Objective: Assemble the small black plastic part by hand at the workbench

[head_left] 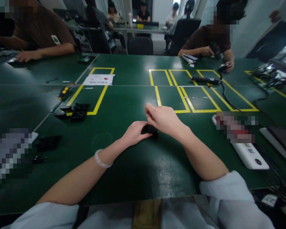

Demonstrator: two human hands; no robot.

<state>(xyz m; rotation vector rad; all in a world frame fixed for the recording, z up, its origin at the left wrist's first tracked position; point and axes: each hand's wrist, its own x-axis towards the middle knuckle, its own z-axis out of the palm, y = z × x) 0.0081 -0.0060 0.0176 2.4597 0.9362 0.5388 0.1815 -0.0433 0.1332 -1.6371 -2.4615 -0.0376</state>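
In the middle of the green table, my left hand point(137, 133) grips a small black part point(151, 129) between thumb and fingers, close to the tabletop. My right hand point(164, 118) hangs just above that part. Its fingers are pinched together at the part's upper left, and what they hold, if anything, is too small to make out. The exact kind of the black part does not show, since both hands cover much of it. A pale bracelet circles my left wrist.
Black parts point(79, 112) and a yellow-black screwdriver point(63, 93) lie left. A white device point(249, 154) lies right. Beyond the yellow tape frames rests a corded black electric screwdriver point(205, 80). Co-workers sit across the green table point(133, 178); one holds a dark tool point(214, 51).
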